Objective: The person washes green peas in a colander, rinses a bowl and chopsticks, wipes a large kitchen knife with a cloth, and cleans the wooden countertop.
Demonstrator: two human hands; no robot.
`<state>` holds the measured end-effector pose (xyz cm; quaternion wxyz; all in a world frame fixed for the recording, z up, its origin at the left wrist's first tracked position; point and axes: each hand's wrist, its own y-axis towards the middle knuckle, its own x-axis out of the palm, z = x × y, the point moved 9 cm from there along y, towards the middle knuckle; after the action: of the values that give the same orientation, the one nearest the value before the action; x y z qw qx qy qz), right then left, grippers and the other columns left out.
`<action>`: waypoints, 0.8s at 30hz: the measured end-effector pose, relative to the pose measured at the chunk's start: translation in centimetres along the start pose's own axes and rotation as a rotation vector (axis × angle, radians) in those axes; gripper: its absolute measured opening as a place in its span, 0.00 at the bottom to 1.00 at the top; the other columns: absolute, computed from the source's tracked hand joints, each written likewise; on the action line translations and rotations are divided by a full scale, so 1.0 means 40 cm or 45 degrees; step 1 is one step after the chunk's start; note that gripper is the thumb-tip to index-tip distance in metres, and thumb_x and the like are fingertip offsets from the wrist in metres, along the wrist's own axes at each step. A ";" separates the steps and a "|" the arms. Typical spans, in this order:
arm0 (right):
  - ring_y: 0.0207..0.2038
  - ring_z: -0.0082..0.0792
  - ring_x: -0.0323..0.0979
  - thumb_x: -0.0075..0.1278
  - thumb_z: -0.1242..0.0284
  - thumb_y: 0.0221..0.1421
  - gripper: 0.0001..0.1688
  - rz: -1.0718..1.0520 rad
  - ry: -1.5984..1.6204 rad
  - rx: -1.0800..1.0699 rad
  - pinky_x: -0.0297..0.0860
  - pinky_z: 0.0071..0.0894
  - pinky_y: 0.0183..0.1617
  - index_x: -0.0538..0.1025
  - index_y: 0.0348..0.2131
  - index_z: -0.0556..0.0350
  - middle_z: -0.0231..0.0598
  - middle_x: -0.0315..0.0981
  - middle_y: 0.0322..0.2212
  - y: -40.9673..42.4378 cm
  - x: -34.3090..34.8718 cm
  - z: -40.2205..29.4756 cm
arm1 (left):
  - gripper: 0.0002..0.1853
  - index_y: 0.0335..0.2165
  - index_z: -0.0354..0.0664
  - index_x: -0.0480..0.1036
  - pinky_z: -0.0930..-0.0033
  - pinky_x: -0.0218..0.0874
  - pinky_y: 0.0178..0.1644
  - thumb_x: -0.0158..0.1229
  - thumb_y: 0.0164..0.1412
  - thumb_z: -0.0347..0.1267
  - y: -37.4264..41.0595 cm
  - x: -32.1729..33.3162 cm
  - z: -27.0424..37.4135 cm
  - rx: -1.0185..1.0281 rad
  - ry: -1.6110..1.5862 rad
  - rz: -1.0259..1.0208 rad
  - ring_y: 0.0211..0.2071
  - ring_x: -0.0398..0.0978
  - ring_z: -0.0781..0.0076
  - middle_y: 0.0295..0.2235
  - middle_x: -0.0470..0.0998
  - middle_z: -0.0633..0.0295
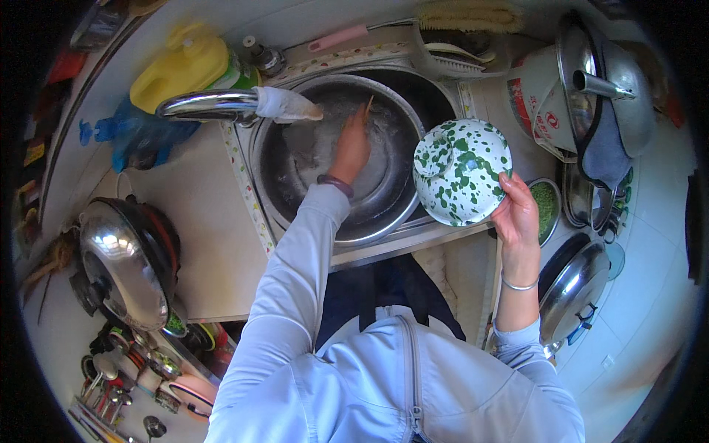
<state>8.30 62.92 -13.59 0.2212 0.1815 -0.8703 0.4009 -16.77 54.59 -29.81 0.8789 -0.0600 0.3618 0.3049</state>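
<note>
My left hand (352, 147) reaches over a large round metal basin (407, 207) that sits in the sink. Beyond its fingers juts the tip of a thin tan stick (369, 103), perhaps a chopstick; the rest of it is hidden. Cloudy water (316, 147) lies in the basin. At the basin's right rim, my right hand (518, 213) grips a white bowl with green splotches (465, 171) by its edge. The bowl is tilted, its outside and foot ring facing me. A chrome faucet (207, 104) with white cloth (282, 103) on its spout reaches over the basin from the left.
A yellow jug (180, 72) and blue plastic bag (147, 135) stand left of the faucet. A lidded pan (124, 260) is at left. On the right are a white bucket (520, 102), a dish of chopped greens (545, 205) and another lidded pan (579, 293).
</note>
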 end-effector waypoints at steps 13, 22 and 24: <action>0.40 0.33 0.72 0.42 0.79 0.54 0.14 0.020 0.033 0.000 0.68 0.34 0.48 0.68 0.42 0.66 0.44 0.72 0.39 0.008 -0.024 0.012 | 0.16 0.44 0.44 0.68 0.81 0.51 0.20 0.42 0.63 0.38 0.043 -0.152 0.012 -0.793 -1.284 -0.240 0.16 0.57 0.85 0.22 0.71 0.67; 0.39 0.32 0.72 0.42 0.79 0.54 0.13 -0.001 -0.057 -0.082 0.68 0.31 0.47 0.68 0.40 0.67 0.45 0.72 0.38 -0.008 0.038 -0.027 | 0.12 0.31 0.44 0.65 0.80 0.40 0.15 0.43 0.63 0.40 0.068 -0.219 -0.036 -0.894 -1.607 0.006 0.13 0.51 0.84 0.13 0.57 0.72; 0.39 0.32 0.72 0.43 0.79 0.54 0.12 0.009 -0.075 -0.119 0.68 0.31 0.46 0.69 0.40 0.67 0.44 0.72 0.37 -0.008 0.021 -0.024 | 0.16 0.28 0.42 0.65 0.78 0.39 0.15 0.45 0.62 0.43 0.086 -0.239 -0.031 -0.868 -1.740 0.025 0.12 0.50 0.82 0.12 0.54 0.72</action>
<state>8.00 63.38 -12.39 0.2025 0.1796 -0.8948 0.3550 -24.79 52.26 -23.91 0.8375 -0.1230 -0.3763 0.3768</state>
